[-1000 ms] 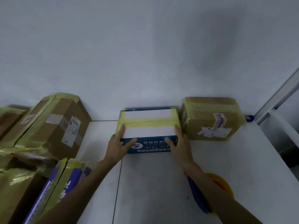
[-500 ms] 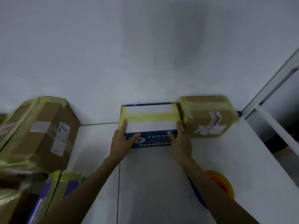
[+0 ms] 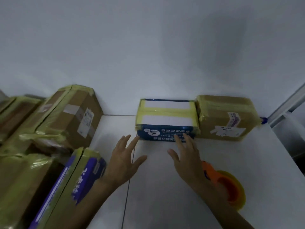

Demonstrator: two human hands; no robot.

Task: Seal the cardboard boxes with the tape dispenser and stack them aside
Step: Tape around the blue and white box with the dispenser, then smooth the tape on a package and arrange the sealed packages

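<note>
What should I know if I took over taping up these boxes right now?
Left hand: open, fingers spread, holding nothing, just short of the blue and white box.
Right hand: open, holding nothing, straight fingertips at that box's front face.
Tape dispenser: lying on the table by the right forearm.
Done: the blue and white box is taped in yellow and sits against the wall, right beside a taped brown box.
Left: a pile of taped boxes stands at the left; I cannot tell whether any there still needs sealing.
</note>
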